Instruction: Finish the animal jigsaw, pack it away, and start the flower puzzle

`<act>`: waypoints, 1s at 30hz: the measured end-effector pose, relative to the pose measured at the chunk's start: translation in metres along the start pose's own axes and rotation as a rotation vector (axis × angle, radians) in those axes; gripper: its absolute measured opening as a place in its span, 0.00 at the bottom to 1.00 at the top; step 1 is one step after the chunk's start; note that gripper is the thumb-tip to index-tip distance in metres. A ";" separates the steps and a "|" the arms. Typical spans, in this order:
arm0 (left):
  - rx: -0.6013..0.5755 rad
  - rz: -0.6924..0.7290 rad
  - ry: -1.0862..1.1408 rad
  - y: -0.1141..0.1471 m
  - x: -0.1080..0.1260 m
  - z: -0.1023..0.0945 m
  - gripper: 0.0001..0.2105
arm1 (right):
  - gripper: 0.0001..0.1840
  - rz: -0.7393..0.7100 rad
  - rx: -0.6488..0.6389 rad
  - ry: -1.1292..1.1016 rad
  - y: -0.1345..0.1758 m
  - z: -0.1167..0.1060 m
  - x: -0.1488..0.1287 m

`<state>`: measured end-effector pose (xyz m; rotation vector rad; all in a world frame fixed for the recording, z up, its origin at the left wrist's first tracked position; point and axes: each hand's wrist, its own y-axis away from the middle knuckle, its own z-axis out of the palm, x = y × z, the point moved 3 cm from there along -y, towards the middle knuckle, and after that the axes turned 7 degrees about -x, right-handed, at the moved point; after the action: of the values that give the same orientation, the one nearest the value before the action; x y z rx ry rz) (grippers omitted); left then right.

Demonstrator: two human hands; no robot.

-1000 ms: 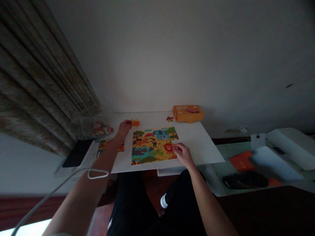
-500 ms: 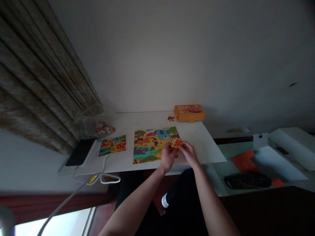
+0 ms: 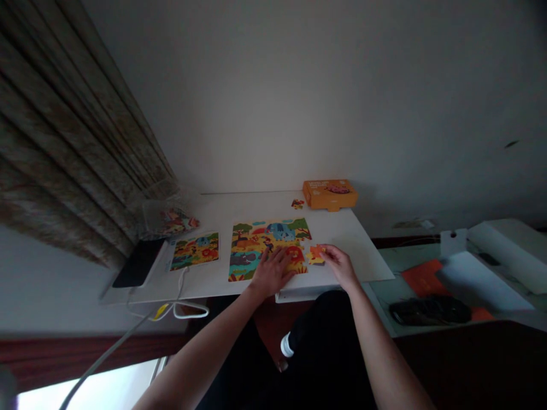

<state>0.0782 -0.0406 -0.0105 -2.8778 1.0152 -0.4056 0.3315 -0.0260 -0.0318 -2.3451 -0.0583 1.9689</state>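
A colourful animal jigsaw puzzle point(image 3: 248, 245) lies on the white table point(image 3: 359, 250), with a gap along its right edge. My left hand point(image 3: 270, 272) rests flat over its lower middle, fingers spread beside the red lion's head. To the right of the puzzle, my right hand point(image 3: 341, 265) pinches an orange and yellow puzzle piece point(image 3: 315, 254) by its right side, close to the gap. Left of the puzzle is a smaller picture card point(image 3: 195, 251) with the same animal scene.
An orange box point(image 3: 330, 195) stands at the back right, with a small loose piece point(image 3: 297, 203) beside it. At the left are a clear bag point(image 3: 164, 219) with colourful pieces, a black phone-like slab point(image 3: 139, 264) and a white cable point(image 3: 182, 285). A lower glass surface point(image 3: 380, 307) adjoins at right.
My left hand has let go of the piece and moved left onto the puzzle, opening flat. My right hand has shifted slightly right and down, keeping the piece and lowering it beside the puzzle.
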 end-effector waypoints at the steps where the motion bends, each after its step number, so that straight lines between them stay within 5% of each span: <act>1: -0.006 0.004 0.000 0.001 -0.002 -0.001 0.24 | 0.29 0.003 -0.019 0.017 0.001 0.000 0.001; 6: 0.007 0.005 0.003 0.002 0.000 -0.003 0.24 | 0.23 0.027 -0.103 0.133 0.005 0.009 0.006; 30: -0.051 0.198 0.038 -0.004 0.026 -0.002 0.19 | 0.13 -0.022 0.020 0.325 -0.004 0.007 0.001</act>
<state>0.0997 -0.0532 -0.0022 -2.7868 1.3199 -0.4266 0.3245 -0.0218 -0.0339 -2.6034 -0.0427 1.5463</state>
